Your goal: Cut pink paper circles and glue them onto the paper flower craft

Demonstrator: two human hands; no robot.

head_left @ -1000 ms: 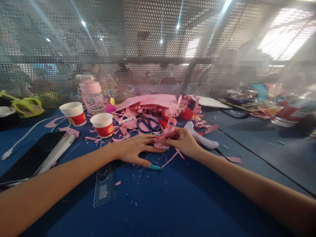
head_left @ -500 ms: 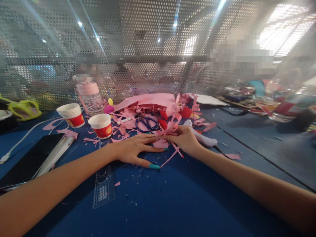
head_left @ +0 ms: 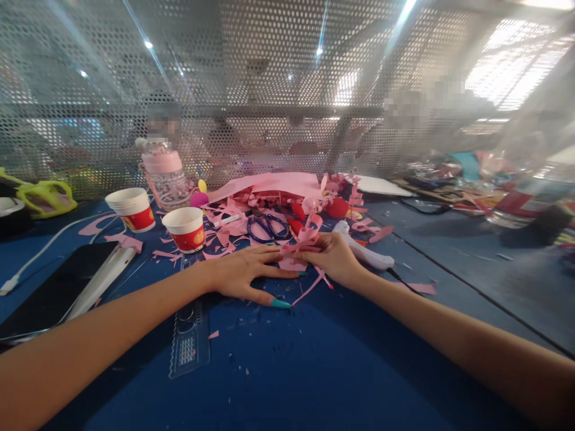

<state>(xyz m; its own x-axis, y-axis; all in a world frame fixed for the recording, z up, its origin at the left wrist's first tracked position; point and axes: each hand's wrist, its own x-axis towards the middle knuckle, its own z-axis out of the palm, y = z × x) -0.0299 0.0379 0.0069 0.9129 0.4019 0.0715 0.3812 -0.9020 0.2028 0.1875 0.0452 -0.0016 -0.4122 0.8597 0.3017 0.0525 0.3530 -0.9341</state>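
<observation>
My left hand (head_left: 247,272) lies flat on the blue table, fingers stretched to the right. Its fingertips reach a piece of pink paper (head_left: 291,263). Closed in a pinch, my right hand (head_left: 335,258) holds a curled pink paper strip (head_left: 302,244) just above that piece. The hand hides part of the strip. Behind my hands lie scissors with dark blue handles (head_left: 268,228) among pink paper scraps (head_left: 224,230). A white glue gun (head_left: 369,254) rests just right of my right hand. Under my left wrist lies a clear ruler (head_left: 191,341).
Two white-and-red paper cup groups stand at left: a stack (head_left: 132,211) and a nearer cup (head_left: 185,230). A pink-lidded bottle (head_left: 166,176) is behind them. A phone (head_left: 56,287) and white cable (head_left: 49,242) lie far left. A perforated metal screen (head_left: 278,78) borders the back.
My right hand has shifted slightly, lowering the pink strip a little toward the table. My left hand stays in place. The camera view has tilted slightly.
</observation>
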